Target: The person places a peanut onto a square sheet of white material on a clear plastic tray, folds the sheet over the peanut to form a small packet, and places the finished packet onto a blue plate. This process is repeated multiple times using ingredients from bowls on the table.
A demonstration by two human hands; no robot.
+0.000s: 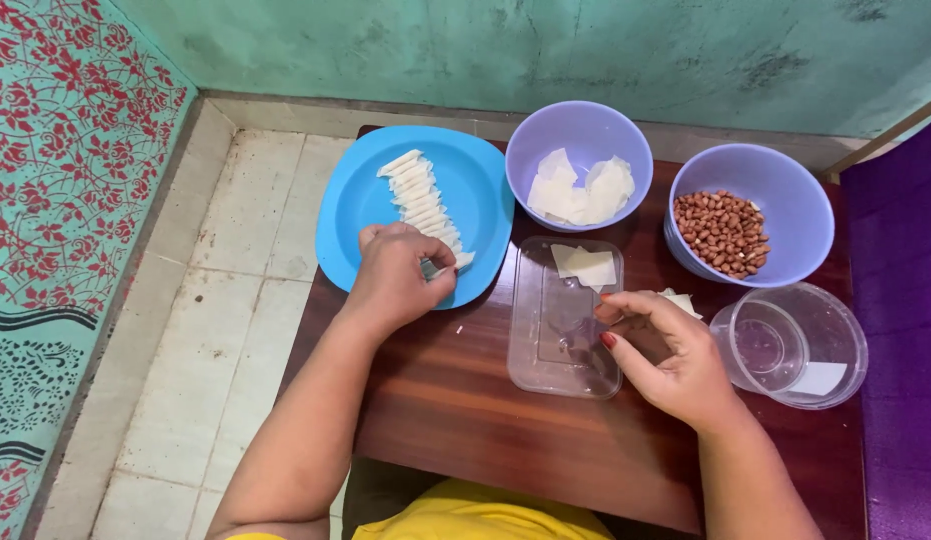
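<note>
Hands working small folded wrappers at a low wooden tabletop (465, 420)

Nearest, at five o'clock, the right hand (670, 355) pinches a pale wrapper piece (682, 301), fingers nearly closed; at ten o'clock the left hand (395, 278) closes on a folded piece (437, 266), ending the neat row on the blue plate (355, 215), kept within reach.

Two purple bowls (579, 135) (785, 195) are sitting beside one blue plate (485, 190), one clear tray (545, 350) and one round clear tub (820, 330); two hands (395, 280) (670, 350) are showing.
</note>
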